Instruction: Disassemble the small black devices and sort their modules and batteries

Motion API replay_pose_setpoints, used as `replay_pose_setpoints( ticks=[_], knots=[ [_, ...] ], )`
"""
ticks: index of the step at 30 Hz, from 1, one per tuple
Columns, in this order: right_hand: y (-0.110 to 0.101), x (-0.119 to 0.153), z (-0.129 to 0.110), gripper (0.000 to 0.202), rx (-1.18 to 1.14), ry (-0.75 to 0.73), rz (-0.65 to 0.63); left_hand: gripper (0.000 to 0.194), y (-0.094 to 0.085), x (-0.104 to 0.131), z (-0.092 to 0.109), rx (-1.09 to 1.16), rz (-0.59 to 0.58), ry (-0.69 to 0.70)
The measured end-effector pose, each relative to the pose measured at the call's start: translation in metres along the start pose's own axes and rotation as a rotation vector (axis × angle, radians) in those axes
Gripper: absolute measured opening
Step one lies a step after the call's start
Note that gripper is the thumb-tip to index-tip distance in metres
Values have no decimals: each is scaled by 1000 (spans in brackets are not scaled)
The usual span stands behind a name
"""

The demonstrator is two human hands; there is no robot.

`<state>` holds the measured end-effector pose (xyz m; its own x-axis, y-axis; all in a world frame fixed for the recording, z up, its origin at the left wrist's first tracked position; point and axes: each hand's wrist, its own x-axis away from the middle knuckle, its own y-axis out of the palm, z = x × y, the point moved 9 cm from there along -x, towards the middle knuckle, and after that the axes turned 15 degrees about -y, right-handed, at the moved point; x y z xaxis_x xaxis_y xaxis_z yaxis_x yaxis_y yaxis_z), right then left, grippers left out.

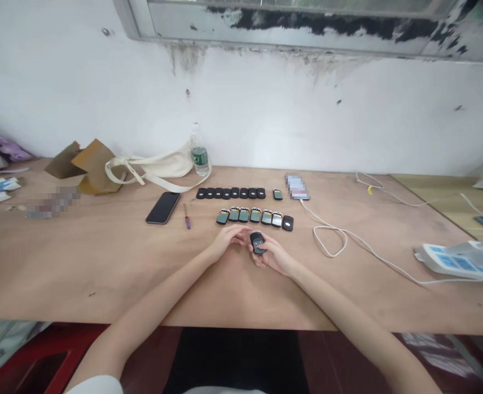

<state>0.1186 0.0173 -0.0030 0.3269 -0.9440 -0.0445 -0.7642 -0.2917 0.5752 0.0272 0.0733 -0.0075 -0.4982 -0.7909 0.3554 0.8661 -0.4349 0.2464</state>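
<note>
My right hand (271,254) is closed round a small black remote control (257,242), the thumb lying on its button face. Close to the left of it is my left hand (233,235), with loosely bent fingers, the forefinger stretched toward the remote's top end. I see nothing held in that hand. Just beyond my hands lies a row of several opened remotes (255,215) showing greenish boards, with a black remote cover (287,222) at its right end. Farther back runs a row of several black covers (227,193), and one opened remote (278,194) lies apart to their right.
To the left lie a purple-handled screwdriver (187,219) and a black phone (163,208). A water bottle (200,156), white bag (163,164) and brown paper bag (97,167) stand near the wall. On the right, a white cable (364,246) runs from another phone (297,187) toward a power strip (442,261).
</note>
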Motion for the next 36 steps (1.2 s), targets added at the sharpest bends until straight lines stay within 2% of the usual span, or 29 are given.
replay_pose_setpoints(
  ticks=[4,10,19,29,36],
  knots=[
    [-2,0,-1,39,-10,13,19,37,0,0,-1,-6,-6,-3],
    [-3,0,-1,26,-16,18,26,37,1,0,-1,-22,-1,0],
    [1,-2,2,28,-128,22,-52,38,1,0,0,-31,0,-3],
    [1,-3,2,29,-78,-17,-74,37,2,1,2,-36,3,-11],
    [0,-1,3,29,-70,12,-55,38,1,-1,0,-53,4,6]
  ],
)
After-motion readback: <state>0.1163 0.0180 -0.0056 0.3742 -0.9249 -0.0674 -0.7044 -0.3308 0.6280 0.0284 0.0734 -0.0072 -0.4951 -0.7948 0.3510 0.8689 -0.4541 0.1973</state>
